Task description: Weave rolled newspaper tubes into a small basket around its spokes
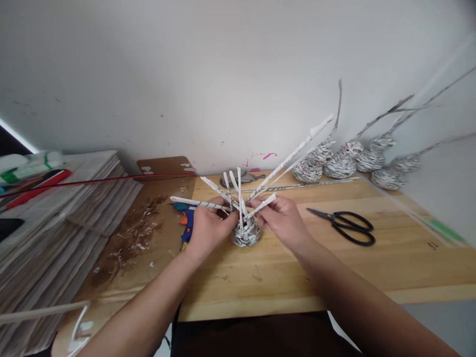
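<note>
A small round woven piece of rolled newspaper (246, 237) rests on the wooden table, with several rolled paper tubes (292, 157) sticking up and out from its top. My left hand (212, 225) is closed at its upper left side, the thumb pressed where the tubes come out. On the other side my right hand (279, 218) has its fingers pinched at the base of the tubes, by a short tube that points right. The fingertips of both hands are partly hidden behind the tubes.
Black-handled scissors (353, 225) lie to the right. A blue glue gun (188, 225) is beside my left hand. Several finished woven pieces (339, 166) with long stems stand by the wall. Stacked newspapers (67, 218) fill the left, next to brown cardboard (148, 277).
</note>
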`<state>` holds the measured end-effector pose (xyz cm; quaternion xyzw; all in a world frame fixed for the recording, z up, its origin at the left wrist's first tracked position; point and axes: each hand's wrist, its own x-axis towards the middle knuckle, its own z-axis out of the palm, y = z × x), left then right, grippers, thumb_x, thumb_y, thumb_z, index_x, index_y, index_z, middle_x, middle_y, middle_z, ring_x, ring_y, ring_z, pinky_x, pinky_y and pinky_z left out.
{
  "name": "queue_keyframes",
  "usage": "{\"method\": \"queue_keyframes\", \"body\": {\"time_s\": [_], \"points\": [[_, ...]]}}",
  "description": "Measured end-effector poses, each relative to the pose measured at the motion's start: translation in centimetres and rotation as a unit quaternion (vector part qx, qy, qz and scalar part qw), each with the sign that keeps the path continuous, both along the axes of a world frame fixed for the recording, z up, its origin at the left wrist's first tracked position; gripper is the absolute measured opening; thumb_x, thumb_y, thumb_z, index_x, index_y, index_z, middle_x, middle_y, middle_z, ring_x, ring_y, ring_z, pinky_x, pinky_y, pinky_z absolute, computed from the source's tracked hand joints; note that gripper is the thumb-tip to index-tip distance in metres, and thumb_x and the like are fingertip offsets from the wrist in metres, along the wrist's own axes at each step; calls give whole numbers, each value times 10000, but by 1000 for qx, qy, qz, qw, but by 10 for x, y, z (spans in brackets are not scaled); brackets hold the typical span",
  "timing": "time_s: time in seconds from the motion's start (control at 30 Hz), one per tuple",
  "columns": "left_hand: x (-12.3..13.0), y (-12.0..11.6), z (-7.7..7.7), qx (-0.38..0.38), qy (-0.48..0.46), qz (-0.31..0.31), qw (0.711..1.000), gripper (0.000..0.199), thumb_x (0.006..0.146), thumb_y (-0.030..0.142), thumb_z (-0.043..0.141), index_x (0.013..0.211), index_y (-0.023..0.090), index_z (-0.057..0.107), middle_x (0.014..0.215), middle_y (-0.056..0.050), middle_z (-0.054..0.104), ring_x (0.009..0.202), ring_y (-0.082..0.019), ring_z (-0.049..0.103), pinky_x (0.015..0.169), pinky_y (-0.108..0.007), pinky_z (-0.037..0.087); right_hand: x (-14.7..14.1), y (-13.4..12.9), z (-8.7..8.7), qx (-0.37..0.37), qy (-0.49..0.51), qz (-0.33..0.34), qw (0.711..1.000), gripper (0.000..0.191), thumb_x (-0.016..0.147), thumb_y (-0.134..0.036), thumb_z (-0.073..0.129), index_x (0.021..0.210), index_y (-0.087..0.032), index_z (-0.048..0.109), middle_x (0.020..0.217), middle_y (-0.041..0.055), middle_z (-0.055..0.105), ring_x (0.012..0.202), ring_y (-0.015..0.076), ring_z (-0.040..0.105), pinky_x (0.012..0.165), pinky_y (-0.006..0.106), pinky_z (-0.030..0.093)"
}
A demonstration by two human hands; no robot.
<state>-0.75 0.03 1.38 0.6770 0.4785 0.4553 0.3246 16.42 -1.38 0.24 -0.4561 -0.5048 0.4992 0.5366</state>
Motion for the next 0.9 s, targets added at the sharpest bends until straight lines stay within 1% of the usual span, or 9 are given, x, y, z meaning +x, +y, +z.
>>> {"method": "queue_keyframes", "body": {"time_s": [0.07, 0.13, 0.27, 0.4, 0.5, 0.63, 0.7, 0.8, 0.9], "points": [[1, -1, -1, 0, -3, -3, 1000, 189, 711, 148, 687, 889, 138, 749, 750, -25, 753, 611, -153, 649, 555, -218, 499, -1, -2, -1, 70, -71, -9, 995, 105, 782, -300, 719, 797, -198, 740, 766, 29, 727, 677, 157, 650, 649, 274, 506], [1, 0, -3, -3, -7, 0, 1000, 249, 704, 152, 701, 949, 138, 746, 800, -42, 765, 661, -175, 677, 594, -237, 527, 0, -4, -2, 115, -132, 0, 985, 90, 809, -233, 683, 847, -217, 763, 881, 45, 757, 787, 182, 684, 734, 303, 524], [-1, 1, -5, 4, 16, -13, 1000, 333, 686, 174, 739, 1019, 154, 726, 843, -50, 765, 682, -184, 683, 610, -257, 536, 3, -5, -1, 148, -159, 20, 976, 130, 803, -235, 721, 925, -224, 765, 847, 30, 744, 734, 164, 666, 679, 279, 504], [0, -2, 0, 11, 15, -53, 998, 398, 686, 184, 745, 1079, 171, 686, 776, -26, 743, 682, -182, 680, 646, -272, 550, 2, -6, 4, 179, -173, 56, 967, 176, 779, -297, 782, 940, -228, 768, 797, 13, 691, 677, 139, 600, 631, 264, 460], [2, -5, 1, 0, 2, -62, 998, 378, 697, 192, 728, 1071, 178, 680, 701, -2, 713, 637, -170, 664, 612, -260, 540, 0, -9, 6, 174, -154, 48, 971, 89, 803, -273, 753, 873, -217, 749, 786, 8, 661, 661, 126, 571, 612, 256, 443], [1, -3, -4, -18, -12, -67, 998, 365, 680, 168, 712, 1045, 176, 705, 816, -29, 757, 690, -180, 681, 634, -266, 549, -1, -14, 10, 144, -120, 45, 981, 112, 807, -299, 747, 821, -203, 691, 787, 1, 618, 638, 113, 536, 589, 249, 436], [0, -1, -6, -34, -16, -75, 997, 332, 648, 148, 718, 979, 162, 732, 860, -47, 772, 730, -199, 699, 658, -276, 562, 0, -16, 13, 131, -93, 75, 984, 152, 816, -335, 741, 822, -200, 670, 801, 3, 607, 656, 119, 552, 597, 250, 452], [1, 0, -4, -39, -16, -73, 996, 189, 652, 151, 716, 836, 156, 757, 835, -52, 780, 728, -207, 710, 654, -274, 568, 2, -16, 15, 125, -68, 111, 984, 160, 851, -353, 706, 853, -204, 647, 819, 9, 629, 701, 136, 599, 637, 260, 489], [2, -1, -1, -32, -13, -54, 998, 98, 708, 180, 707, 787, 167, 764, 795, -38, 780, 698, -194, 710, 643, -263, 566, 3, -14, 11, 131, -72, 53, 987, 140, 902, -346, 647, 872, -210, 626, 773, 1, 643, 662, 134, 616, 622, 257, 502]]}}
